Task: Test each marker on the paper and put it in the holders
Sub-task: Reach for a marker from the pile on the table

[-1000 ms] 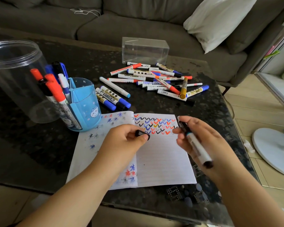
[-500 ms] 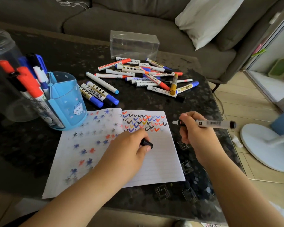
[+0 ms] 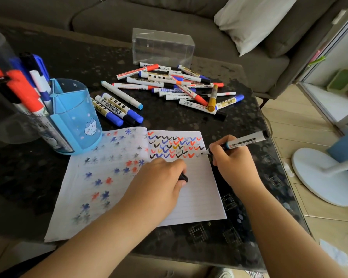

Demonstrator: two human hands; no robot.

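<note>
Two hands are at work over the paper (image 3: 191, 197), which lies open on the dark table (image 3: 239, 121). My right hand (image 3: 232, 163) grips a white marker (image 3: 243, 141) with my fingers curled round its barrel; its tip touches the page at the right end of the lowest row of check marks, and its black far end slants up and away to the right. My left hand (image 3: 161, 183) rests on the middle of the page, pinching the small black cap (image 3: 183, 177) between thumb and fingers.

Left of the paper stands the blue holder (image 3: 78, 121) with a cat picture, its base touching the page's far left corner. Red, white and blue markers stick up from its left side, and a clear jar (image 3: 0, 77) is just beside it, further left. Four markers lie together just right of the blue holder. Farther off, a loose pile of markers (image 3: 181, 87) lies in the middle of the table, with a clear plastic box (image 3: 163, 47) just behind it at the far edge.
</note>
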